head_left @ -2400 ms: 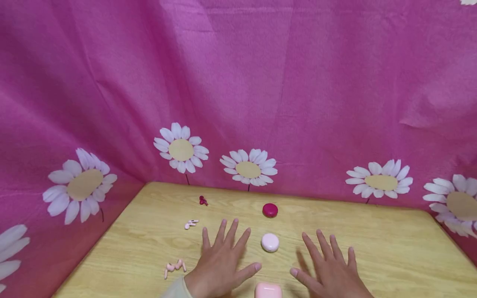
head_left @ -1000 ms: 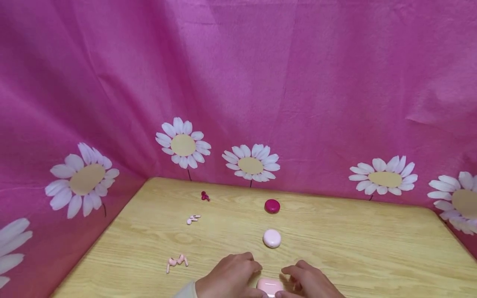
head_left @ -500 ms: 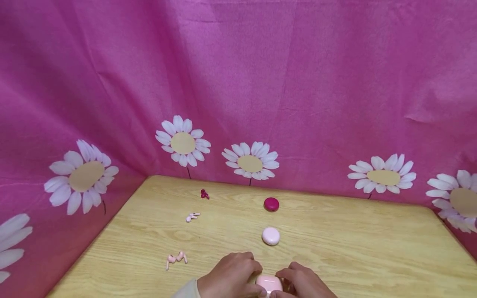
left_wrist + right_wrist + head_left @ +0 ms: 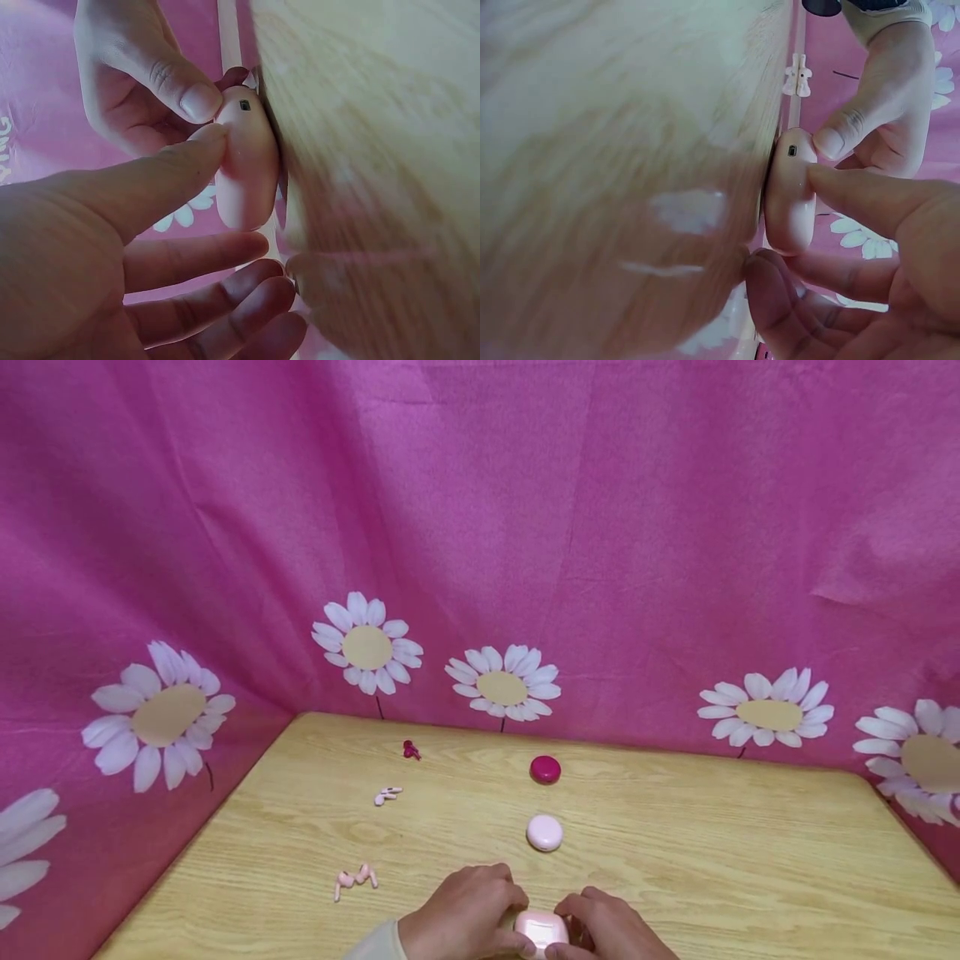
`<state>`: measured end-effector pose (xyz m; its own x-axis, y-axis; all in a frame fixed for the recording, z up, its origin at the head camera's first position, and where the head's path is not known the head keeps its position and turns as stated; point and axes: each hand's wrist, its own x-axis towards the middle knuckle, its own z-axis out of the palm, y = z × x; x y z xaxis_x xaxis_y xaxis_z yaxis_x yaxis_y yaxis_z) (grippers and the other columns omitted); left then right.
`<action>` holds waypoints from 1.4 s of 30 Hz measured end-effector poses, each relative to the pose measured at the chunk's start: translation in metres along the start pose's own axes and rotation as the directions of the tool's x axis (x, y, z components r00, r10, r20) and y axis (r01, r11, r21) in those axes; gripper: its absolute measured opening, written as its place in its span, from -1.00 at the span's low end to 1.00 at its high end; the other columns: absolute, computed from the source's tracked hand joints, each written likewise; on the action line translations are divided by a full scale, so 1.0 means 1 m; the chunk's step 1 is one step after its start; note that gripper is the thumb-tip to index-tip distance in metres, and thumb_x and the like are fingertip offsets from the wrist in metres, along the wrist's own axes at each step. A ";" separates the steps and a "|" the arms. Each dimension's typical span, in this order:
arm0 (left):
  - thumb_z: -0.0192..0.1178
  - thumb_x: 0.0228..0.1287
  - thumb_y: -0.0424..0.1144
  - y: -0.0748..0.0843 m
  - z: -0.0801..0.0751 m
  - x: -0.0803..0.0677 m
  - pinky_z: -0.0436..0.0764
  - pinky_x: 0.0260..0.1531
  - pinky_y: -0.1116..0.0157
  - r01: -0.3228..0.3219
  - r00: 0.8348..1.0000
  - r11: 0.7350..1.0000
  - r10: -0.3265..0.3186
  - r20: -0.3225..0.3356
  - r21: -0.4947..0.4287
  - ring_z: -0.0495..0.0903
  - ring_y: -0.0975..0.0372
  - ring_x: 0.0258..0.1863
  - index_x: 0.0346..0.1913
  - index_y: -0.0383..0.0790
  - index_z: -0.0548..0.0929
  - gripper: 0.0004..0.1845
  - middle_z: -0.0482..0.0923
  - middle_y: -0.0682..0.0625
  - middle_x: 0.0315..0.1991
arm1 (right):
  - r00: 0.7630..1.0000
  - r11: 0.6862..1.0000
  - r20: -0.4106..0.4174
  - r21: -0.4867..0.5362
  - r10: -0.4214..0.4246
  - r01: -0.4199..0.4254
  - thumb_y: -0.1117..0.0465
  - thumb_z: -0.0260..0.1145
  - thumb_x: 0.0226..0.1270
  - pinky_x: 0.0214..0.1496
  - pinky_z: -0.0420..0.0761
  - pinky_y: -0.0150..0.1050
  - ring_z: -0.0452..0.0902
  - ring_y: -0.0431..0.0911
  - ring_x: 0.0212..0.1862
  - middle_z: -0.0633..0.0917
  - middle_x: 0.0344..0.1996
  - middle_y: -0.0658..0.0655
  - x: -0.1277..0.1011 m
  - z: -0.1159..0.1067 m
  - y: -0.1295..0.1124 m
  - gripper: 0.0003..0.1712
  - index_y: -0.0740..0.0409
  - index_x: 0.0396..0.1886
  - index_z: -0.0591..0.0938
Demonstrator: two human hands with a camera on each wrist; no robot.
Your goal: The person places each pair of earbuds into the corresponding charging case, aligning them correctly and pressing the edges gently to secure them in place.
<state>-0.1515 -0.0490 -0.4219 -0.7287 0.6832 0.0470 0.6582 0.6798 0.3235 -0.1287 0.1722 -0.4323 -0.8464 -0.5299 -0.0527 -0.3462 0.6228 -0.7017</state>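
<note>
A peach-pink earbud case [image 4: 542, 928] sits on the table near its front edge, between my two hands. My left hand [image 4: 467, 914] grips it from the left, thumb on the near edge, fingers bent round the side. From the right my right hand [image 4: 613, 928] holds it likewise, its thumb close to the left one. The wrist views show both thumbs on the near face of the case [image 4: 247, 165], which has a small dark port. In the right wrist view the case [image 4: 789, 199] stands low on the tabletop; I see no gap under a lid.
Behind lie a pale pink round case [image 4: 544, 832] and a magenta round case [image 4: 545, 769]. To the left are peach earbuds [image 4: 356, 880], pale pink earbuds [image 4: 387, 796] and magenta earbuds [image 4: 411, 750]. A magenta flowered cloth [image 4: 600, 568] hangs around the wooden table [image 4: 712, 835].
Both hands, spread over the table at first, have come together and taken hold of the peach case. Over the last half second they barely move; the glare on the case top has grown.
</note>
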 end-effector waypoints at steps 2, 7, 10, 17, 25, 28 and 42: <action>0.43 -0.01 0.14 0.000 0.000 0.000 0.30 -0.53 0.50 -0.007 1.000 1.000 0.007 0.000 0.001 0.29 0.47 -0.52 -0.26 0.04 0.75 -0.68 0.40 0.27 -0.46 | 1.000 1.000 0.001 0.021 0.003 -0.003 0.01 0.43 0.17 -0.42 0.49 -0.38 0.43 -0.35 -0.42 0.50 -0.44 -0.05 -0.001 0.000 0.000 -0.68 0.14 -0.25 0.62; 0.45 -0.01 0.10 0.000 0.000 0.001 0.29 -0.55 0.50 -0.017 1.000 1.000 0.017 -0.003 -0.014 0.28 0.48 -0.53 -0.29 0.08 0.75 -0.74 0.37 0.29 -0.49 | 1.000 0.998 0.000 0.059 0.018 -0.018 0.00 0.43 0.16 -0.42 0.48 -0.38 0.45 -0.33 -0.42 0.51 -0.45 -0.06 -0.001 0.001 0.000 -0.70 0.07 -0.29 0.57; 0.46 -0.03 0.06 -0.001 0.001 0.002 0.27 -0.55 0.51 -0.025 1.000 0.999 0.025 -0.008 -0.043 0.27 0.49 -0.54 -0.32 0.09 0.74 -0.77 0.35 0.30 -0.50 | 0.999 0.996 0.000 0.082 0.034 -0.034 0.01 0.43 0.16 -0.44 0.45 -0.37 0.43 -0.32 -0.45 0.52 -0.49 -0.09 -0.001 0.001 -0.001 -0.71 0.05 -0.32 0.54; 0.50 -0.10 -0.02 -0.006 0.004 0.003 0.31 -0.52 0.55 -0.046 0.999 0.990 0.042 -0.033 -0.135 0.29 0.52 -0.54 -0.39 0.09 0.67 -0.77 0.36 0.31 -0.55 | 1.000 0.990 -0.004 0.137 0.012 -0.011 0.07 0.44 0.15 -0.46 0.47 -0.39 0.47 -0.34 -0.48 0.59 -0.56 -0.16 -0.002 0.001 -0.002 -0.71 0.07 -0.32 0.51; 0.49 -0.04 -0.23 -0.014 0.009 0.005 0.50 -0.47 0.52 0.029 0.999 0.848 -0.010 0.038 -0.530 0.44 0.52 -0.55 -0.38 -0.03 0.60 -0.77 0.47 0.29 -0.58 | 1.000 0.984 -0.001 0.179 0.010 -0.009 0.11 0.44 0.16 -0.46 0.49 -0.39 0.51 -0.32 -0.49 0.64 -0.54 -0.12 -0.001 0.000 0.000 -0.68 0.09 -0.27 0.47; 0.46 -0.01 -0.29 -0.016 0.010 0.005 0.53 -0.45 0.51 0.048 0.998 0.793 -0.017 0.056 -0.608 0.47 0.51 -0.53 -0.35 -0.06 0.60 -0.78 0.50 0.26 -0.56 | 1.000 0.978 0.006 0.206 0.010 -0.011 0.11 0.42 0.20 -0.46 0.49 -0.39 0.52 -0.32 -0.49 0.65 -0.52 -0.10 -0.001 0.000 0.001 -0.69 0.09 -0.24 0.46; 0.41 0.07 -0.34 -0.020 0.007 0.006 0.56 -0.34 0.48 0.019 0.999 0.672 -0.034 -0.005 -0.741 0.53 0.47 -0.45 -0.26 -0.13 0.61 -0.80 0.54 0.22 -0.46 | 0.993 0.978 -0.107 0.194 -0.051 0.071 0.10 0.42 0.21 -0.48 0.49 -0.41 0.45 -0.37 -0.50 0.56 -0.53 -0.19 0.001 -0.004 0.004 -0.73 0.12 -0.18 0.62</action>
<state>-0.1678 -0.0563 -0.4342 -0.7517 0.6582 0.0407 0.2880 0.2721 0.9182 -0.1324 0.1760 -0.4321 -0.8661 -0.4963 0.0597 -0.3205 0.4598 -0.8282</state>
